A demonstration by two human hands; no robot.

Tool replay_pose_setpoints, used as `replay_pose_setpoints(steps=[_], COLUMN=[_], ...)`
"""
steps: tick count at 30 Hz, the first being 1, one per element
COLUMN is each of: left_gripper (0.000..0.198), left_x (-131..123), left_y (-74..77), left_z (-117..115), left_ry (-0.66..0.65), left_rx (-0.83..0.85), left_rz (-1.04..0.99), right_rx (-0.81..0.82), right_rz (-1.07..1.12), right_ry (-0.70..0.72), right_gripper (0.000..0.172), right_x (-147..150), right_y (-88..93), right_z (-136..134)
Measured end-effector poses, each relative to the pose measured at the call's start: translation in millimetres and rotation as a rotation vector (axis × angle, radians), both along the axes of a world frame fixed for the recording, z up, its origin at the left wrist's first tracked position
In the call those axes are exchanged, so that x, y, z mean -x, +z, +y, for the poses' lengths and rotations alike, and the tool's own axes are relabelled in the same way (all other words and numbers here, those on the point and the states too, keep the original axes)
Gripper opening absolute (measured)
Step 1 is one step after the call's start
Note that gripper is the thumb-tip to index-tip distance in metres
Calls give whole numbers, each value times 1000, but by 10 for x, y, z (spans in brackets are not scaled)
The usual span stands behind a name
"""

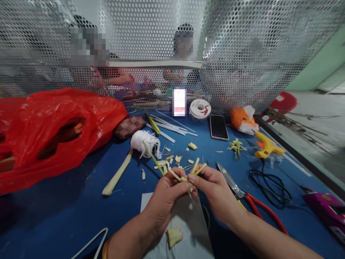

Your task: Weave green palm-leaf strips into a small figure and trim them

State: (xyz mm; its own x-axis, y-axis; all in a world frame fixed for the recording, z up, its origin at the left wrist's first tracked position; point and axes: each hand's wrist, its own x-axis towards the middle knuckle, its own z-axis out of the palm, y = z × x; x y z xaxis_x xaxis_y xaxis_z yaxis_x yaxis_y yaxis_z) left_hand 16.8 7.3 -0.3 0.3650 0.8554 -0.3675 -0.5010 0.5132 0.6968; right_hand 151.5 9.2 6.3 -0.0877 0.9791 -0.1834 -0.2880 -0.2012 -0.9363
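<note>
Both hands meet over a grey-white board [192, 230] at the front of the blue table. My left hand [171, 187] pinches thin pale green plant strips [175, 175], and a longer green stalk [153, 158] stretches up and left from near its fingers. Fingertips of my right hand [208, 183] are closed on the same strips [196, 165], whose short ends stick up between the hands. A yellowish plant piece [174, 236] lies on the board below. Cut scraps [178, 159] are scattered just beyond my fingers. Red-handled scissors [237, 190] rest beside my right hand.
A white yarn bundle [145, 142] and a pale stalk [118, 176] lie left, near a red plastic bag [54, 122]. A ribbon roll [200, 109], phone [219, 127] and yellow glue gun [266, 146] with black cable [272, 190] sit right. Perforated metal panels [151, 32] stand behind; people show through.
</note>
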Motion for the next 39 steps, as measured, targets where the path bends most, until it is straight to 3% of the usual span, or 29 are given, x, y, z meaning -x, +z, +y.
replay_pose_setpoints(steps=[7,15,24,29,39], left_gripper=[21,22,24,22,21], left_x=[31,33,32,48,31], left_y=[-39,-64,-24,-10,11], left_z=[15,15,13,14,5], left_ry=[-15,-7,19,54,20], left_rx=[-9,-12,-28,-35,-73], left_rz=[40,129,159,159,161], right_rx=[-189,-260,-209,-183,-122], right_rz=[-258,-383,-310,-196,-182], right_ry=[-13,-87,-50,60,-24], right_gripper=[26,23,20,18,23], right_x=[-45,-50,-38,-75,-45], right_y=[-30,-68,-82,-33,1], right_z=[25,24,26,45,33])
